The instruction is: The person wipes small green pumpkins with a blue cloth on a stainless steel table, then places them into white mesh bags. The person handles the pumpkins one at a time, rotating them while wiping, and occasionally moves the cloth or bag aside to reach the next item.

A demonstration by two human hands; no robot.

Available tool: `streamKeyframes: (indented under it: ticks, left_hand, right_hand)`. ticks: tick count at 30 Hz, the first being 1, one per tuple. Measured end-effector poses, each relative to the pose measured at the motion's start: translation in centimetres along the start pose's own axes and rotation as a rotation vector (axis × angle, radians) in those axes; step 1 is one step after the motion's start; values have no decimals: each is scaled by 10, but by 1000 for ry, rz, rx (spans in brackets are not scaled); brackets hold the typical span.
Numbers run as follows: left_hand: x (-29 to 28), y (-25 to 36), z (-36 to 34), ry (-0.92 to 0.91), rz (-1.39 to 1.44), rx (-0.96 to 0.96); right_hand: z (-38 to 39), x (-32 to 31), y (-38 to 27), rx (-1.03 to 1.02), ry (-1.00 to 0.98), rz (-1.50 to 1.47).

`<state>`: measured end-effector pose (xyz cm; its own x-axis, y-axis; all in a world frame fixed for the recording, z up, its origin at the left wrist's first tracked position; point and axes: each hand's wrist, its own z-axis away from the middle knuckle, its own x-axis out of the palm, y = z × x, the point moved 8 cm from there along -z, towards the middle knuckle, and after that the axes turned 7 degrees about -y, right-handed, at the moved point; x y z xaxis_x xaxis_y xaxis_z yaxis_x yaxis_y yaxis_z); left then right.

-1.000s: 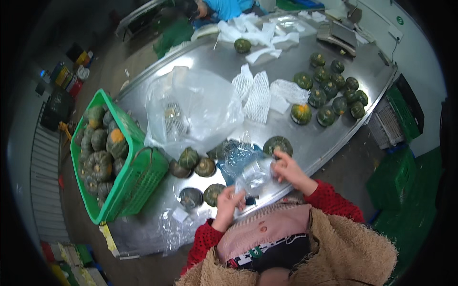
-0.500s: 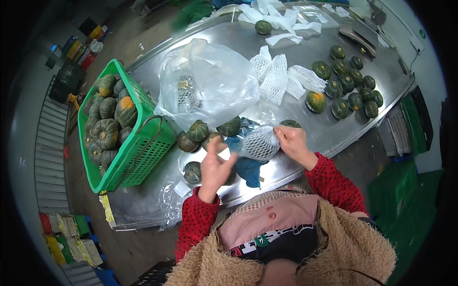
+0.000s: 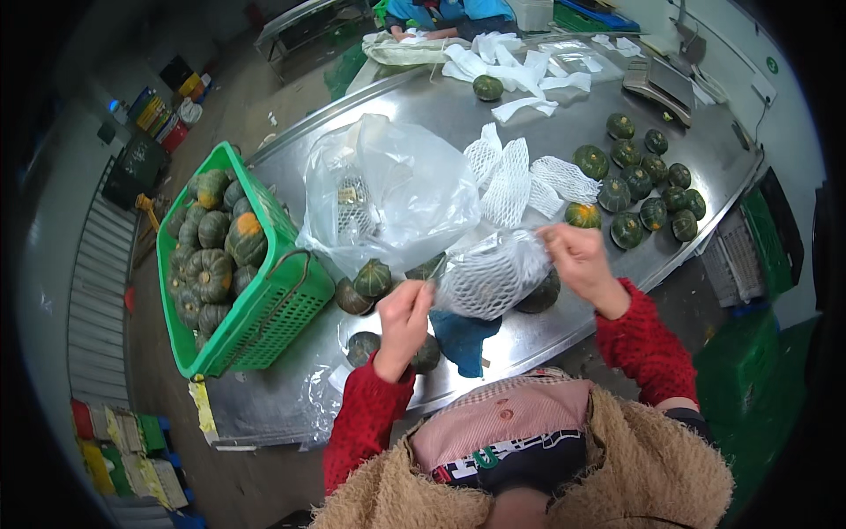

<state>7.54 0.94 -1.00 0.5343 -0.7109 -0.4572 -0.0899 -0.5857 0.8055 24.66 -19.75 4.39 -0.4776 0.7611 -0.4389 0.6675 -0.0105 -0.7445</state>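
Between my hands, above the near side of the metal table, is a clear plastic bag (image 3: 529, 256) around a squash in white foam netting (image 3: 480, 284). My left hand (image 3: 404, 323) is closed at the bag's left side. My right hand (image 3: 580, 263) grips its gathered right end. Below hangs or lies a blue cloth (image 3: 467, 342); which of the two is unclear. Loose dark green squashes lie around, one (image 3: 539, 293) by my right hand and others, such as this one (image 3: 373, 279), near my left. Behind them sits a large clear bag (image 3: 414, 176) with a netted squash (image 3: 354, 207) inside.
At left stands a green crate (image 3: 286, 304) full of squashes. White foam nets (image 3: 507, 181) lie mid-table; several small squashes (image 3: 637, 182) are grouped at right. A scale (image 3: 659, 86) stands far right. Beyond the far edge, a person in blue (image 3: 454, 11) handles white material.
My left hand, open and blurred before, has closed at the bag's left side. My right hand has shifted right and up. The view has tilted, bringing the other person in.
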Motion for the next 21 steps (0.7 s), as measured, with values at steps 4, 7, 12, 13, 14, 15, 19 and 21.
streamKeyframes:
  ticks: [4,7,12,13,14,15,19,21]
  left_hand:
    - [-37,82,-20,-31,-240,382]
    - [-75,132,-52,-51,-405,417]
    - [-94,164,-70,-25,-425,445]
    - [-97,151,-89,-29,-383,335]
    - [-99,169,-87,-71,-484,478]
    - [-94,195,-73,-39,-573,638]
    - [-109,190,-77,66,-479,588]
    - [-120,195,-77,36,-551,534]
  right_hand:
    - [-2,-13,-13,-55,-19,118]
    - [-22,-23,-32,-61,-143,119]
    - [-50,-16,-76,-137,-272,83]
    - [-58,-2,-65,-96,-408,139]
    - [-63,-12,-80,-238,-363,230]
    - [-68,-34,-95,-237,-245,152]
    - [-74,-31,-129,-481,-91,82]
    - [-82,4,-88,-172,-457,104]
